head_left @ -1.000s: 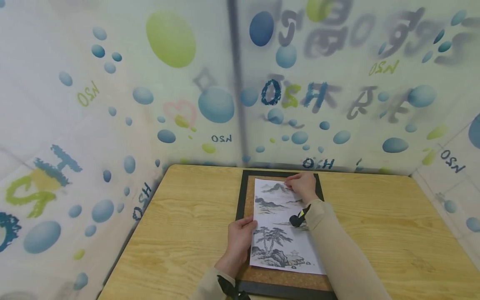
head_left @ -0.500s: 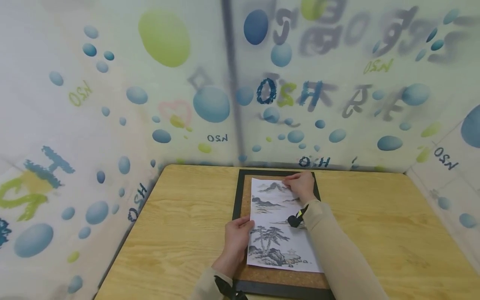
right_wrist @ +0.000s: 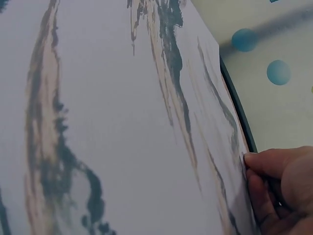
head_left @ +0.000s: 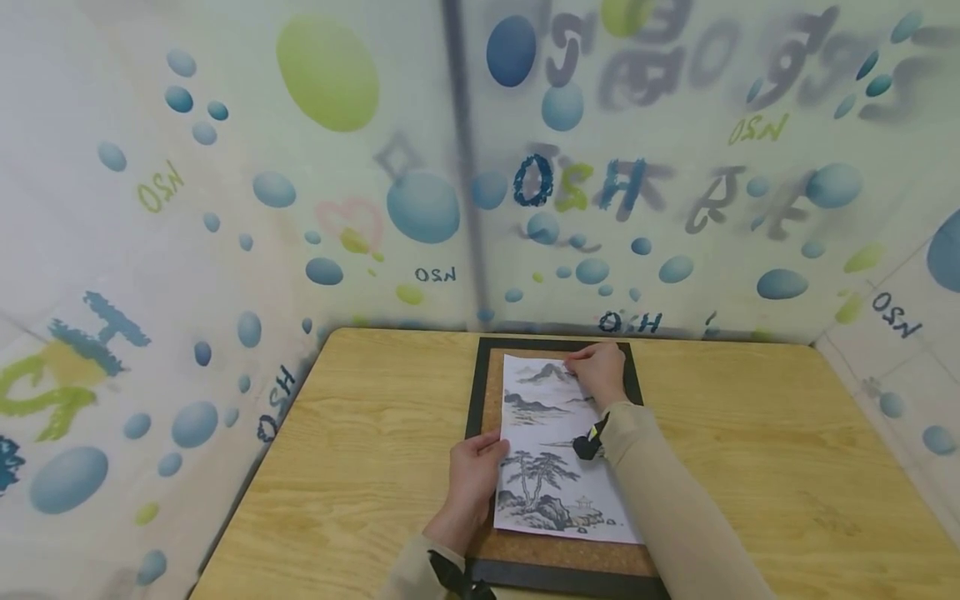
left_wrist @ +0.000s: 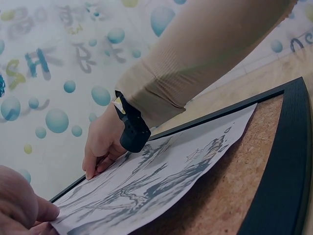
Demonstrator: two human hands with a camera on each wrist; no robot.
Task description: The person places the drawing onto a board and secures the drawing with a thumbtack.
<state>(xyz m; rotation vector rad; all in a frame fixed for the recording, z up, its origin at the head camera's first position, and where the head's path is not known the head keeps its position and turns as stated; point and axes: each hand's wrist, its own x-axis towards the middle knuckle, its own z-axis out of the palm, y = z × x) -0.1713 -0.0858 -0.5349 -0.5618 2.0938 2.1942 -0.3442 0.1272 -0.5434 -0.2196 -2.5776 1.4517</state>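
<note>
Print lies on corkboard; our left hand pinches its edge, right hand fingers press top corner, pinning not yet done

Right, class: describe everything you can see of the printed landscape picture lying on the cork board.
The landscape print is a white paper sheet in portrait format, with ink-style mountains at the far end and pine trees, rocks and a small pavilion at the near end. It lies on the brown cork board, slightly askew inside the black frame. The left hand holds its left edge at mid-height; the right hand presses its fingers on the far right corner. The sheet bows up slightly in the left wrist view.
</note>
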